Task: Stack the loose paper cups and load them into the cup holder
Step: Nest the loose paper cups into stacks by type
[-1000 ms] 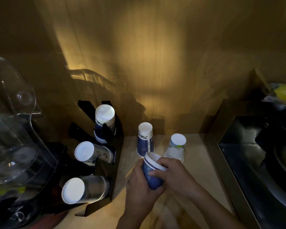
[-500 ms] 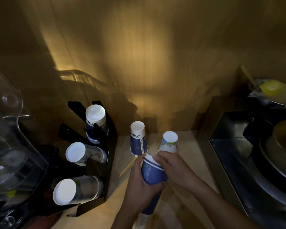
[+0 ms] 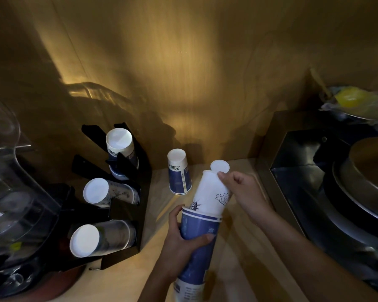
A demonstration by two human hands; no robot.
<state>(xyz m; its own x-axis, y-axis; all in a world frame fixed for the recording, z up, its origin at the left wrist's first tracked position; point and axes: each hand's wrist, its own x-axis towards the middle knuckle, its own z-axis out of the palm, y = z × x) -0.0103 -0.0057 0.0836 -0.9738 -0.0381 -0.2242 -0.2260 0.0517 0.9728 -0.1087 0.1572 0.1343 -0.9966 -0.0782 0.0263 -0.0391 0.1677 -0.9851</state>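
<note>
My left hand grips a tall stack of blue paper cups that leans toward me. My right hand holds a white paper cup with a blue drawing, its wide end sitting half inside the top of the stack. An upside-down blue cup stands on the wooden counter behind. Another upturned cup shows only its white base behind my right hand. At the left, the black cup holder carries three rows of cups, their white bases facing me.
A clear plastic jug or dispenser fills the far left. On the right is a dark metal sink with round metal pans in it. A wooden wall closes the back of the counter.
The stack in my left hand has grown longer. My right hand has taken a white cup and set it partway into the stack's top. The view shifted slightly.
</note>
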